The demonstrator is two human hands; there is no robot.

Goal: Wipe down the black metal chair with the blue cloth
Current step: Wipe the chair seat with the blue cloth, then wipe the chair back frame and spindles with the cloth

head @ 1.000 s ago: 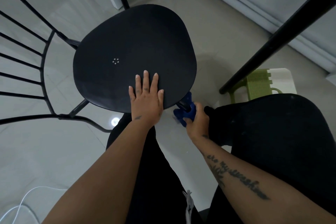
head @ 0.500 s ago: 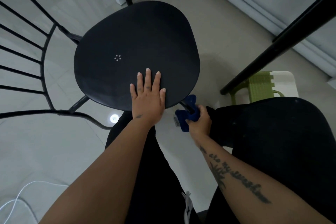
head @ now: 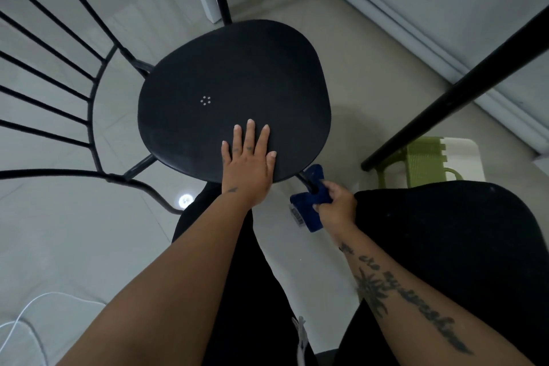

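Observation:
The black metal chair (head: pixel 234 80) stands before me, its rounded seat seen from above and its barred backrest at the left. My left hand (head: pixel 248 163) lies flat on the near edge of the seat, fingers spread, holding nothing. My right hand (head: pixel 335 206) is closed on the blue cloth (head: pixel 309 205), which is wrapped around the chair's front right leg just below the seat edge. A white label hangs from the cloth.
A black table leg (head: pixel 457 86) slants across the right. A green stool (head: pixel 421 162) stands beneath it. White cable (head: pixel 26 315) lies on the tiled floor at lower left. A white wall base runs along the upper right. My black-clad knees fill the bottom.
My right hand has slid the blue cloth a little down and toward me along the chair leg. My left hand stays flat on the seat. The camera view has shifted slightly.

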